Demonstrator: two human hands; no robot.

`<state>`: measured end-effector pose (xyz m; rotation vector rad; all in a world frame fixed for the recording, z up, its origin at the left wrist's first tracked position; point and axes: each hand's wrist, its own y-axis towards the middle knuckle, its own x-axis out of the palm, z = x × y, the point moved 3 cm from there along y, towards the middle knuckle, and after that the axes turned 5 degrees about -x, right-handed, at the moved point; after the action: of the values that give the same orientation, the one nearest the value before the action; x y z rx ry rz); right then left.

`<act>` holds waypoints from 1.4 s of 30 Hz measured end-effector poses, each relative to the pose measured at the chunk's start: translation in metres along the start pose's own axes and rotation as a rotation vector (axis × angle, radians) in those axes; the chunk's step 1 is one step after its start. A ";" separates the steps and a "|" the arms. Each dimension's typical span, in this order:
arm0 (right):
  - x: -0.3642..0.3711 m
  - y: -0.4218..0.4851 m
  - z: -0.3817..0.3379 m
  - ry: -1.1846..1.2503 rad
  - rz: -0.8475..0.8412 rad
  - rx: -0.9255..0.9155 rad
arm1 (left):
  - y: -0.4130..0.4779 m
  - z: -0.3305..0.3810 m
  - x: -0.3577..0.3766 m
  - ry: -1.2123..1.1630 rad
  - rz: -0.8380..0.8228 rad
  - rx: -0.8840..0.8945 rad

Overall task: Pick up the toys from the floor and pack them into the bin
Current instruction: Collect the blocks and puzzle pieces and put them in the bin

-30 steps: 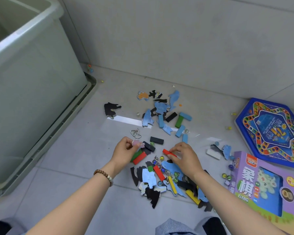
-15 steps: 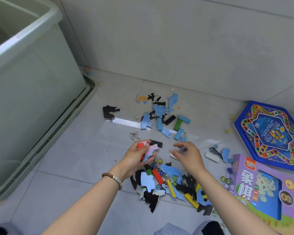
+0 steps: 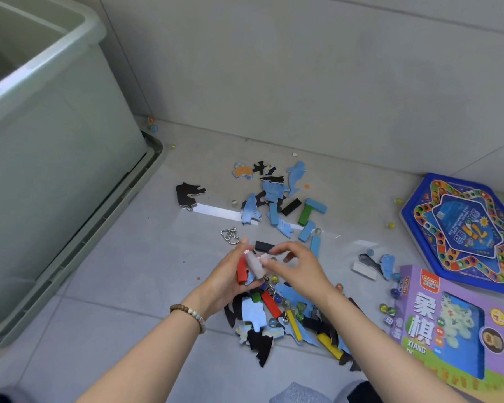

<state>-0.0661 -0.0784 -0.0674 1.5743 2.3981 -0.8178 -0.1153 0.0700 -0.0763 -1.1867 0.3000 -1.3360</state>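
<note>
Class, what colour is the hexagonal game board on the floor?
The hexagonal game board is blue, with a multicoloured star track; head view.

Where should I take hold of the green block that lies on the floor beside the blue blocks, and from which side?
Pinch the green block across its two long sides, around its middle, coming straight down from above. It lies flat, and its far end meets a blue block, so the ends are probably poor places to grip.
</note>
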 end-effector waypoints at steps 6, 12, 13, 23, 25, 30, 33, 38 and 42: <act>-0.003 0.030 0.012 -0.103 0.081 0.079 | -0.001 0.010 -0.027 -0.008 0.228 0.105; 0.014 0.043 0.018 -0.383 0.051 0.100 | -0.008 0.020 -0.052 -0.028 0.271 0.158; 0.014 0.043 0.017 -0.398 0.071 0.097 | -0.008 0.020 -0.053 -0.048 0.262 0.155; 0.028 0.025 -0.010 -0.112 0.041 0.013 | -0.004 0.013 -0.040 -0.106 0.188 0.104; 0.026 0.028 0.001 -0.258 0.085 0.070 | -0.002 0.010 -0.044 -0.118 0.232 0.119; 0.040 0.031 0.004 -0.558 0.019 0.036 | -0.006 0.013 -0.050 -0.204 0.224 0.117; 0.028 0.032 0.003 -0.322 0.117 0.133 | -0.008 0.019 -0.050 -0.329 0.178 0.111; 0.012 0.021 -0.037 0.076 0.070 0.022 | -0.004 0.022 -0.029 -0.324 0.004 0.044; -0.008 0.015 -0.029 0.045 0.075 -0.010 | 0.005 0.020 0.000 -0.262 -0.045 0.036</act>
<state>-0.0448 -0.0655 -0.0447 1.6854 2.3535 -0.7632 -0.0968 0.0788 -0.0715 -1.3273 0.0610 -1.2025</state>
